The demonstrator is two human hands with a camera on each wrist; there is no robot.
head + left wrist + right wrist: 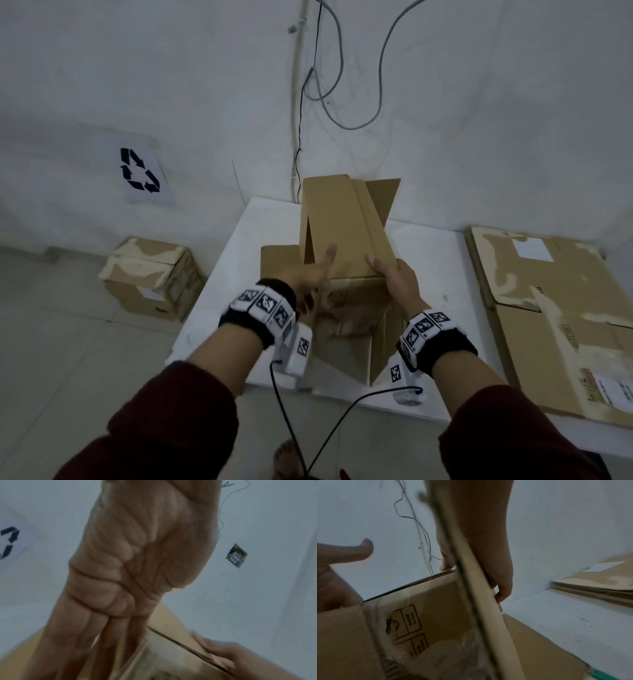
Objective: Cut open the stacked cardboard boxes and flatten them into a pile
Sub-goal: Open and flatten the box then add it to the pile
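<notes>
Far to the left of the hands, a taped box [150,277] is seen on the floor, not yet cut. The left hand [310,274] is laid flat, fingers straight, against the opened box [342,236] on the white table [455,274]. The right hand [399,279] is clamped on a box panel's edge. Flattening is judged to be under way; the panels must next be pressed down. Crumpled clear wrap [453,649] is seen inside the box. To the right, the flattened pile [555,315] is stacked.
</notes>
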